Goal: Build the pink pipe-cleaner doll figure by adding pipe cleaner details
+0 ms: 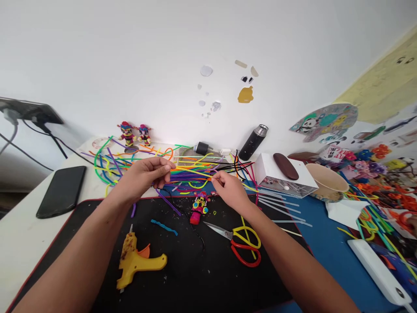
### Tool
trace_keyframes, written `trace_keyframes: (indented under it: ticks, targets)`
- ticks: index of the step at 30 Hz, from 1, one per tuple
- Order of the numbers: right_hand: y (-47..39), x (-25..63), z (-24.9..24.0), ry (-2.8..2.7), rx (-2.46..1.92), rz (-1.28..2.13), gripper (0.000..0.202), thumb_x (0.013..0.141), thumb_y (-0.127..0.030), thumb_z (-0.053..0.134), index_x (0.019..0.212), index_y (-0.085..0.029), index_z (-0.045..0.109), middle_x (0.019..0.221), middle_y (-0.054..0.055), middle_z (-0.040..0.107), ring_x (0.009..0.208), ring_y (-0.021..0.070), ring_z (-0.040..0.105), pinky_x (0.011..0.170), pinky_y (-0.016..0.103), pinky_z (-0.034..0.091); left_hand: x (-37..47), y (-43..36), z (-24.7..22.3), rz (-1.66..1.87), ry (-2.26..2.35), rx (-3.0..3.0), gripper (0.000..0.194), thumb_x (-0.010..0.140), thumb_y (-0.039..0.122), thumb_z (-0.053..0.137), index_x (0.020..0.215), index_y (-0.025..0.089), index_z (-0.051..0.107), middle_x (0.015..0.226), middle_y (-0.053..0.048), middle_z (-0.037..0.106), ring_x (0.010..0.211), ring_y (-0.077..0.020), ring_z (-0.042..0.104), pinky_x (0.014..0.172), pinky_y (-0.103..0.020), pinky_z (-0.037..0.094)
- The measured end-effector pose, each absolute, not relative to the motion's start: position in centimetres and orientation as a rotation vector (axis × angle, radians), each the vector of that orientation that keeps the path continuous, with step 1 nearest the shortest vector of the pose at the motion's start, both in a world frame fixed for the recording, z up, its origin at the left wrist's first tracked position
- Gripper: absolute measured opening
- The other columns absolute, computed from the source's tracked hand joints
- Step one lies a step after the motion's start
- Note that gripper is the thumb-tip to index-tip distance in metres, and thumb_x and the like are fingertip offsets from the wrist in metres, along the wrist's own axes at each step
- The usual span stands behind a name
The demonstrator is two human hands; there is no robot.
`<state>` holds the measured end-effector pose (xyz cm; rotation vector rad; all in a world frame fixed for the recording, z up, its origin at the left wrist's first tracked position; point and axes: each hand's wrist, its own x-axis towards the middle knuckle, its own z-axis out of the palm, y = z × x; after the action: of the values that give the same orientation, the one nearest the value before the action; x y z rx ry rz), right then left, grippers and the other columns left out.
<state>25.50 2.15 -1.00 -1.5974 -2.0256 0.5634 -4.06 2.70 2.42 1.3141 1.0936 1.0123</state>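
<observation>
A thin yellow pipe cleaner is stretched between my two hands, above a pile of coloured pipe cleaners. My left hand pinches its left end between thumb and fingers. Its right part is pinched by my right hand. Below and between the hands, a small colourful figure lies on the black mat. Scissors with one yellow and one red handle rest to its right. A yellow glue gun lies at the lower left, near a short blue twisted piece.
A phone lies on the left. Two finished figures stand at the back. To the right are a black flask, a white box with a dark case, a bowl and a white power strip.
</observation>
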Motion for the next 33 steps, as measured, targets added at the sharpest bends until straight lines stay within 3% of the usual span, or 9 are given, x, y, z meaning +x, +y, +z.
trace_keyframes:
  ticks: [5,10,17,33]
  targets:
    - [4.2,23.3,-0.8,-2.078,-1.583,0.525,0.013,0.1,-0.029,0.06,0.099,-0.022,0.071,0.066,-0.003,0.064,0.059,0.0175,0.055,0.061,0.029,0.031,-3.9,2.6,2.5,0.903,1.119,1.408,0.047,0.086,0.062,0.074,0.073,0.017,0.071,0.056,0.0,0.065,0.049,-0.0113,0.052,0.051,-0.023,0.042]
    - [5.4,22.7,-0.7,-2.125,-1.606,0.464,0.013,0.101,-0.028,0.062,0.1,-0.021,0.072,0.069,-0.001,0.067,0.062,0.0179,0.057,0.063,0.029,0.032,-3.3,2.5,2.5,0.861,1.075,1.414,0.029,0.084,0.047,0.074,0.091,0.018,0.073,0.075,-0.001,0.074,0.057,-0.0125,0.059,0.055,-0.024,0.047]
    - [6.4,23.4,-0.8,-2.159,-1.642,0.427,0.014,0.102,-0.028,0.062,0.102,-0.021,0.073,0.073,0.0,0.071,0.065,0.0187,0.061,0.064,0.03,0.034,-3.3,2.4,2.8,0.842,1.107,1.474,0.012,0.083,0.03,0.065,0.082,0.019,0.068,0.067,0.003,0.067,0.06,-0.0122,0.059,0.057,-0.023,0.046]
    - [7.4,22.8,-0.3,-2.268,-1.717,0.416,0.016,0.104,-0.029,0.061,0.109,-0.021,0.075,0.08,0.003,0.078,0.071,0.0207,0.068,0.065,0.03,0.035,-4.2,2.9,2.4,0.917,1.073,1.423,0.031,0.089,0.049,0.072,0.094,0.019,0.065,0.094,-0.005,0.079,0.059,-0.0133,0.066,0.056,-0.026,0.048]
